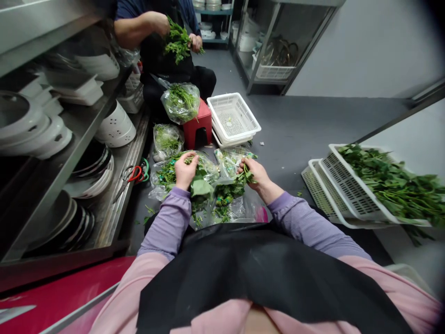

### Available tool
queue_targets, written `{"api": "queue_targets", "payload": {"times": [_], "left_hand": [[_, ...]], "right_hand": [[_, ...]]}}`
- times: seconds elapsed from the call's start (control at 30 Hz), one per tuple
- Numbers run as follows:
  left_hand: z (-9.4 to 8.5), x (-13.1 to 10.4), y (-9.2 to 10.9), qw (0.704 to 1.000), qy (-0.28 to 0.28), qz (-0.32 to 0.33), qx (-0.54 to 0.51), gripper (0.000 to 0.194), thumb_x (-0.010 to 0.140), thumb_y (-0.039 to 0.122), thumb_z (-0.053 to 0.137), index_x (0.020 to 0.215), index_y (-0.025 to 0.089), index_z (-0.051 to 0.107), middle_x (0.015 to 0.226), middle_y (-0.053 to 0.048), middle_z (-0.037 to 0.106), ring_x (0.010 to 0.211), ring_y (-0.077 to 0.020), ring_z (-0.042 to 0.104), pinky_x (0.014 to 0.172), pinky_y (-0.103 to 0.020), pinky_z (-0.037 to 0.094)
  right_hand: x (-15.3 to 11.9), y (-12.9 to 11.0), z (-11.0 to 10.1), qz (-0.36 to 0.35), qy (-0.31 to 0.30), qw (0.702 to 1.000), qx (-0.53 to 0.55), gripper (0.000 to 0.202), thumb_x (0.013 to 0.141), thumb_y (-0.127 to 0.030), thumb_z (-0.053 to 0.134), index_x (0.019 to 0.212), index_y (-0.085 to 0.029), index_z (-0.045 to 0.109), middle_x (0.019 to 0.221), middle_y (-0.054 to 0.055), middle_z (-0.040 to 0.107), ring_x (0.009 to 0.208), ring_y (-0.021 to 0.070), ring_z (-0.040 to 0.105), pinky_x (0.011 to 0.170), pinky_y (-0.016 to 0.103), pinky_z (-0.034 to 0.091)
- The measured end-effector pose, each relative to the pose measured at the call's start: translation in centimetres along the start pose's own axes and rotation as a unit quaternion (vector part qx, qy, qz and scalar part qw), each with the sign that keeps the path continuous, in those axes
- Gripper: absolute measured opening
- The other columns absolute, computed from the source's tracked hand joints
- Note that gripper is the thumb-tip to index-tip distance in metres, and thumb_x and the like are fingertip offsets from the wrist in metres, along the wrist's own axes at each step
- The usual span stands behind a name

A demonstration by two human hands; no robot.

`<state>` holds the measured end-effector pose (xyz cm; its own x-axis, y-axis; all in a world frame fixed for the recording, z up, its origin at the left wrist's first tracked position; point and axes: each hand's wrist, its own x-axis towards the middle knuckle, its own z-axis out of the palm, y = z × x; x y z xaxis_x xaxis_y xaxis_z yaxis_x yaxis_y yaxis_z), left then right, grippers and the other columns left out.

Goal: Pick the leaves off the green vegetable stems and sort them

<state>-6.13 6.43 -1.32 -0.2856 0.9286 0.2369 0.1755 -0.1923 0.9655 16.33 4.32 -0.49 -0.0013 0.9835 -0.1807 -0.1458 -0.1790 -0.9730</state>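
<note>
A: In the right hand (pixel 257 176), what is held?

B: A sprig (pixel 247 175), pinched above the bags (pixel 239 209); the left hand (pixel 185 171) is curled, its hold unclear.

A: Why there?

B: Presumably so loose leaves fall onto them. Beyond, the basket (pixel 239 120) stands near, likely for easy reach; at right, a crate (pixel 356 183) bears more greens (pixel 399 190).

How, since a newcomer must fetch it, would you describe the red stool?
Find the co-worker opposite. In front of them, beside a white basket, stands the red stool. Its solid red colour sets it apart from that basket and the clear bags of greens nearby.
</note>
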Motion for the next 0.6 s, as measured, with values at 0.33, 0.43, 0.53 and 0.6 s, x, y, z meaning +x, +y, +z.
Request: {"api": "queue_targets", "payload": {"times": [0.33,0.43,0.53,0.6], "left_hand": [[-1.2,-0.1,2.4,0.918,-0.169,-0.11,-0.341,0.026,0.07,0.035,0.068,0.088,0.017,0.064,0.105,-0.009,0.065,0.099,-0.0255,0.062,0.088,-0.044,0.048],[0.2,-2.1,3.7,0.878,-0.219,-0.123,-0.408,0.02,0.069,0.033,0.069,0.079,0.017,0.063,0.108,-0.007,0.064,0.112,-0.028,0.054,0.095,-0.048,0.042],[1.4,-3.5,4.1,0.863,-0.232,-0.135,-0.429,0.021,0.067,0.035,0.069,0.074,0.017,0.06,0.112,-0.007,0.063,0.118,-0.0293,0.049,0.101,-0.051,0.035],[1.9,-4.0,4.2,0.854,-0.233,-0.141,-0.444,0.023,0.065,0.036,0.07,0.073,0.017,0.059,0.115,-0.008,0.062,0.121,-0.03,0.046,0.103,-0.051,0.032]], "right_hand": [[-3.0,-3.5,2.4,-0.093,-0.079,0.978,-0.167,0.023,0.066,-0.034,0.065,0.075,-0.018,0.051,0.059,-0.005,0.049,0.049,0.007,0.044,0.052,0.023,0.038],[-3.7,-4.3,3.9,-0.146,-0.101,0.949,-0.262,0.019,0.068,-0.032,0.064,0.078,-0.015,0.061,0.073,0.001,0.061,0.064,0.0111,0.054,0.065,0.026,0.042],[-4.3,-4.3,4.9,-0.174,-0.108,0.931,-0.303,0.023,0.069,-0.032,0.064,0.086,-0.017,0.066,0.087,0.003,0.066,0.077,0.0143,0.058,0.076,0.028,0.042],[-4.3,-4.2,5.1,-0.157,-0.114,0.934,-0.299,0.026,0.067,-0.032,0.065,0.088,-0.017,0.066,0.088,0.004,0.066,0.079,0.0147,0.059,0.078,0.029,0.042]]}}
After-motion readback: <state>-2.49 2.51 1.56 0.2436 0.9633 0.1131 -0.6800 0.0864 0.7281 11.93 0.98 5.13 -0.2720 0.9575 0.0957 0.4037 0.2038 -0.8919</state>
